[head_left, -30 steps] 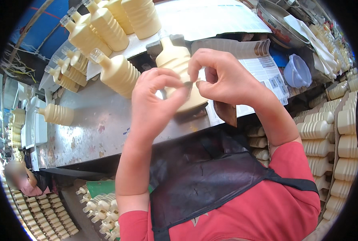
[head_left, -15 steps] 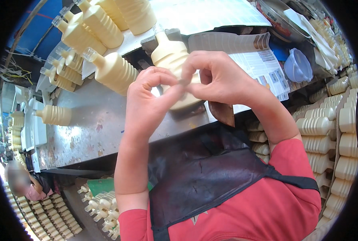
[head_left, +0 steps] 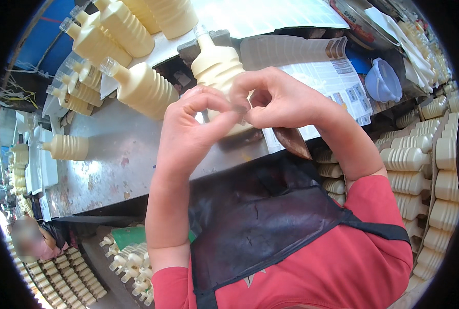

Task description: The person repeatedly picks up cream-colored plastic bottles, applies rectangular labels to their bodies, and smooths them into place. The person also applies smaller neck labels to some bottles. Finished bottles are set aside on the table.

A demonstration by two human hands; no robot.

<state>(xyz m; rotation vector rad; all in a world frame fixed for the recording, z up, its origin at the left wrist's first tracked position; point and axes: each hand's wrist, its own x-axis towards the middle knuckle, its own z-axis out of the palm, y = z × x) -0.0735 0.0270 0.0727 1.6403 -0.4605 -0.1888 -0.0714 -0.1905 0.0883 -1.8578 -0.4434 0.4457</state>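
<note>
Over a cream ribbed bottle (head_left: 214,64), my left hand (head_left: 191,116) and my right hand (head_left: 283,100) meet with thumbs and index fingers pinched. A tiny dark or clear bit shows between the fingertips, too small to name. The bottle leans back with its clear neck on a dark block (head_left: 184,51); the hands hide its lower part. Below my right hand a brown pointed piece (head_left: 293,142) sticks out; whether that hand holds it I cannot tell. Left of the hands another cream bottle (head_left: 144,91) lies tilted.
More cream bottles (head_left: 126,31) crowd the metal table's (head_left: 111,170) far left, with one bottle (head_left: 67,148) by its left edge. Printed sheets (head_left: 327,77) and a lilac bucket (head_left: 383,81) are right. Stacked bottles (head_left: 407,159) line the right side; a person (head_left: 39,239) sits lower left.
Both pinched hands have shifted slightly right, the fingertips a little more apart. The brown pointed piece has swung rightward below my right hand.
</note>
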